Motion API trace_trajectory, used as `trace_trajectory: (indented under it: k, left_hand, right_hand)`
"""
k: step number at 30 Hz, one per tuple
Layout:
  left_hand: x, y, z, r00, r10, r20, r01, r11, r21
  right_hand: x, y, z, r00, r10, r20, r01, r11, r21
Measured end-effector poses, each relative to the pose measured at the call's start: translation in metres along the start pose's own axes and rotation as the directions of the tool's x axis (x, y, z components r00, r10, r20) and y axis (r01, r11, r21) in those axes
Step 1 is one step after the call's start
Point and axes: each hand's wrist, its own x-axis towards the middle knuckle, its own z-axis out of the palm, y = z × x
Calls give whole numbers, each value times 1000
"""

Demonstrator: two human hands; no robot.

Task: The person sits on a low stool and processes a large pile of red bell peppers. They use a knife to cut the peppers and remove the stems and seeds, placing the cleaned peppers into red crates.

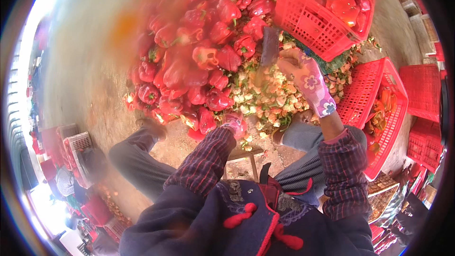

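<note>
My right hand, in a pink flowered glove, is closed on a tool with a broad, dark, rectangular blade; its handle is hidden in my fingers. Under the blade lies a heap of pale cut pepper cores with green stems. My left hand, also gloved, is low between my knees, beside the near edge of a big pile of red bell peppers. Blurred red shows at its fingers, and whether they hold a pepper is unclear. One cut pepper in the pile shows its open inside.
A red plastic crate full of peppers stands beyond my right hand. Another red crate, tilted, holds cut pepper pieces by my right knee. Stacked red crates stand farther right. A pale crate is at left. Smears blur the upper left.
</note>
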Motion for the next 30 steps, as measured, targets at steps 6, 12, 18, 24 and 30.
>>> trace_trajectory:
  k: [6,12,18,24,30]
  left_hand:
    - [-50,54,-68,940,-105,-325,-57,890,-452]
    - [-63,16,-108,959,-181,-216,-26,704,-709]
    - [-140,4,-271,846,-337,-413,-493,-200,-846]
    - [-199,-6,-349,888,-227,-400,-452,-595,-665]
    - [-214,6,-374,482,-269,-834,-599,594,-537]
  right_hand:
    - [4,29,-17,1000,9,-29,-12,995,-99]
    - [3,29,3,987,73,146,-51,987,-151]
    - [-10,53,28,920,-264,290,343,899,-271]
    - [-12,30,12,939,22,344,-249,733,633]
    - [-14,12,4,900,-47,434,-370,443,817]
